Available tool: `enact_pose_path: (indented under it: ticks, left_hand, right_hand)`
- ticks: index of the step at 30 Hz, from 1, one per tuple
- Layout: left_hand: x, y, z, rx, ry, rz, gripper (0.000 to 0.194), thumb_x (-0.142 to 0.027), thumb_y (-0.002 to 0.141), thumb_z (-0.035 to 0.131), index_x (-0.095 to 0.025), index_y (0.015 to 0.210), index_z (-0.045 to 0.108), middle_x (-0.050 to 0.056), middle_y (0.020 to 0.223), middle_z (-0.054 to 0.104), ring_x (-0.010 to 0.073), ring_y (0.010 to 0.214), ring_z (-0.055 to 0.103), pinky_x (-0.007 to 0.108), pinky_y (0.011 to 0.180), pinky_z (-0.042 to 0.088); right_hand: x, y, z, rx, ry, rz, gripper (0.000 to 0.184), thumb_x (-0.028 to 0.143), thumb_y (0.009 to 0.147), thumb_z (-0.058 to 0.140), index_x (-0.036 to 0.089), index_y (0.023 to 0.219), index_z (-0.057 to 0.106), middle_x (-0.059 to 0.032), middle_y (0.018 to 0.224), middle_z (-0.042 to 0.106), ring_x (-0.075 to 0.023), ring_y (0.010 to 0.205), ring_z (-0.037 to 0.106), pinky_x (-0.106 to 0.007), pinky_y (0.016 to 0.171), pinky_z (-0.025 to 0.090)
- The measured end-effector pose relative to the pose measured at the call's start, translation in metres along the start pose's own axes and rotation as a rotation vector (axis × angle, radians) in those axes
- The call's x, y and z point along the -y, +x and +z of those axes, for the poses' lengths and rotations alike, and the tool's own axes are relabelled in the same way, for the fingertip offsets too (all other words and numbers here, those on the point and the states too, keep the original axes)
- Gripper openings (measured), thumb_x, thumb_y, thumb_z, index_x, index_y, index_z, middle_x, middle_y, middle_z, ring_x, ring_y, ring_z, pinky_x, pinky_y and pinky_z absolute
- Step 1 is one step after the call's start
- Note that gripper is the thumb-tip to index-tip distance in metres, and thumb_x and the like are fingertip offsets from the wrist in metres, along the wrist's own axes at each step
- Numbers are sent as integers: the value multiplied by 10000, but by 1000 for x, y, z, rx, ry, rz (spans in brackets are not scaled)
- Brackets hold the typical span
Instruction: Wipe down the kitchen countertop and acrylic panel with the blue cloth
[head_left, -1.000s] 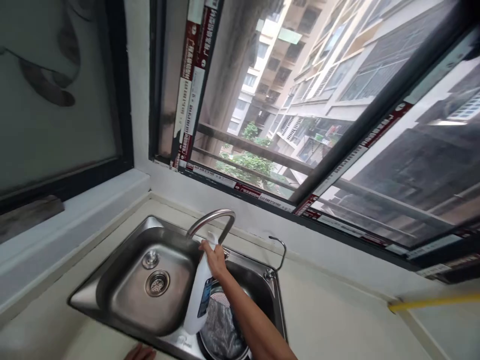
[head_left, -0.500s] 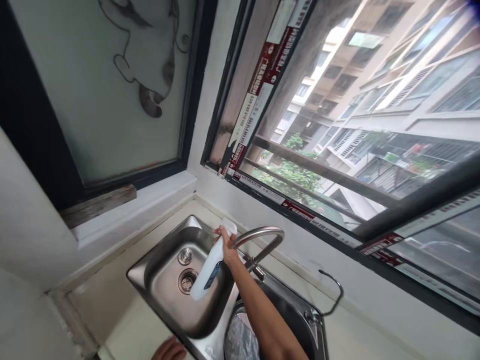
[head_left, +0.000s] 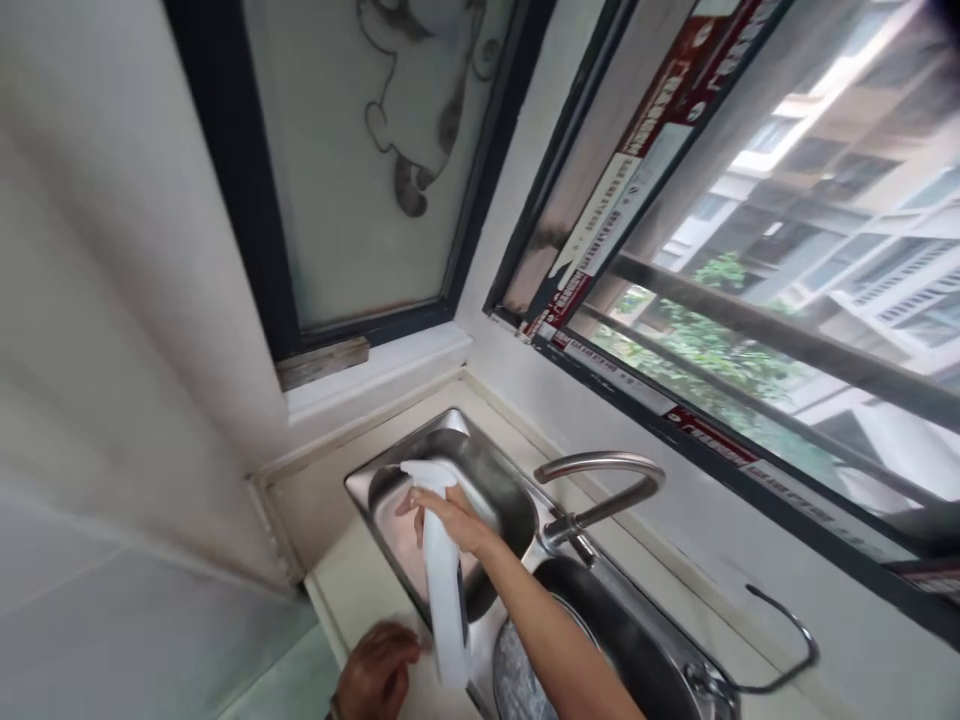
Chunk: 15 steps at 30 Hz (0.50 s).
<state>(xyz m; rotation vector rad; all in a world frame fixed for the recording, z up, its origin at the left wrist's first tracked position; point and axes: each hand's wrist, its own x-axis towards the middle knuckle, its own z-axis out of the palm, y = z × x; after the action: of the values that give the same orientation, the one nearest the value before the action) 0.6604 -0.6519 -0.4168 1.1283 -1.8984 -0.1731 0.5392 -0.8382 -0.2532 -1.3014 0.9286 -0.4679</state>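
My right hand (head_left: 450, 515) is closed round the neck of a white spray bottle (head_left: 444, 600), its spray head just above my fingers. The bottle hangs nearly upright, its base over the front rim of the steel sink (head_left: 491, 500). To the left of the bottle's base is my left hand (head_left: 379, 665), by the counter's front edge. Its fingers are loosely bent and somewhat blurred, with a gap at the thumb and nothing visible in them. The bottle and my right hand cover much of the left basin.
A curved steel faucet (head_left: 604, 465) rises behind the basins. In the right basin sits a round vessel with clear plastic (head_left: 517, 670), partly behind my forearm. A thin curved spout (head_left: 799, 640) stands farther right. Windows and walls close off the back and left.
My right hand has swung the spray bottle toward me, from over the left basin to the front rim. My left hand has come up farther into view. The camera has turned left.
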Motion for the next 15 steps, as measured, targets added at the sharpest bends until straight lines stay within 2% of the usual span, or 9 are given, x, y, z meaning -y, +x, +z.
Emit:
enact_pose_path:
  ticks: [3,8,11,15]
  left_hand:
    - [-18,-7,-13,34,-31,-50,349,-60,812,432,-239,1027,641,4,820,761,125,784,717,243,757,604]
    - [-64,-56,-32,124,-12,-151,318,-133,860,407,-255,1047,633,-7,724,735,137,637,688,257,620,567]
    - [-94,-79,-44,155,9,-204,303,-155,866,400,-255,1023,639,-17,679,724,129,575,663,253,582,540]
    - [-119,-85,-66,90,-1,-292,320,-134,875,397,-246,1062,631,-23,700,738,103,602,677,218,623,536]
  right_hand:
    - [-11,-27,28,74,-132,0,503,652,812,586,169,840,724,30,507,581,-118,457,528,-227,464,403]
    - [-27,-60,58,74,-189,-131,398,582,833,609,190,852,679,37,576,568,-117,546,509,-236,536,393]
    - [-33,-82,64,93,-215,-141,381,563,852,599,193,780,654,35,562,549,-117,545,493,-238,531,376]
    - [-45,-126,56,117,-265,-87,429,584,865,580,172,831,693,15,549,569,-136,544,510,-256,535,397]
